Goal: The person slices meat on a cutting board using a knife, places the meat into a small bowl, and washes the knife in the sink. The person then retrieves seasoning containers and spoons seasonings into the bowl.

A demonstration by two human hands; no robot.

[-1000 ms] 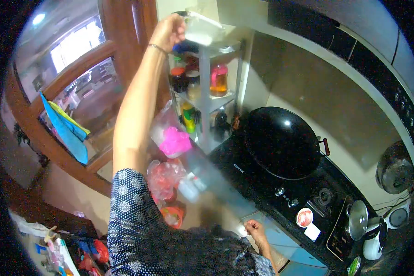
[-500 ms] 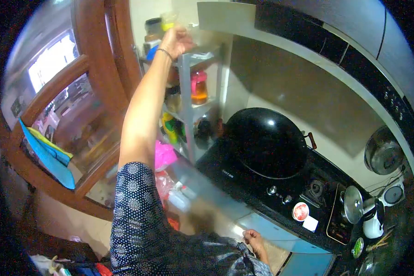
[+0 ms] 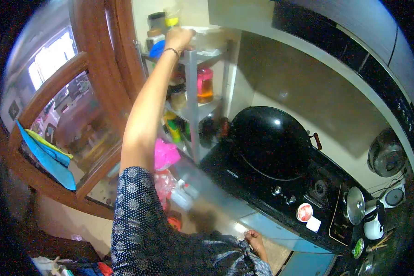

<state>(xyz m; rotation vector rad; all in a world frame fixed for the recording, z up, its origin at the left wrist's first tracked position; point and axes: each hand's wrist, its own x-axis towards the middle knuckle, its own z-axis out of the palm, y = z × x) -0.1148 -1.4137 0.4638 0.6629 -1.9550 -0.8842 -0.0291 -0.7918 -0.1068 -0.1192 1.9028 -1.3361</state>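
My left hand (image 3: 180, 38) is raised to the top shelf of the grey rack (image 3: 193, 106), its fingers closed at the near left edge of a blurred white container (image 3: 208, 35). Beside it on that shelf are a blue item (image 3: 157, 48) and dark-lidded jars (image 3: 156, 20). Low in front of my body, my right hand (image 3: 254, 240) has its fingers pressed together; what they hold, if anything, is too small to make out.
A large black wok (image 3: 271, 142) sits on the black stove. Right of it are a bowl with red contents (image 3: 304, 212), a white card (image 3: 313, 224), a glass-lidded pot (image 3: 355, 205) and a white kettle (image 3: 374, 227). Pink bags (image 3: 166, 154) hang left of the counter.
The white container was lifted above the shelf in my left hand, then mostly out of sight; now it shows at the shelf beside that hand. The view shifted, and my right hand stayed low.
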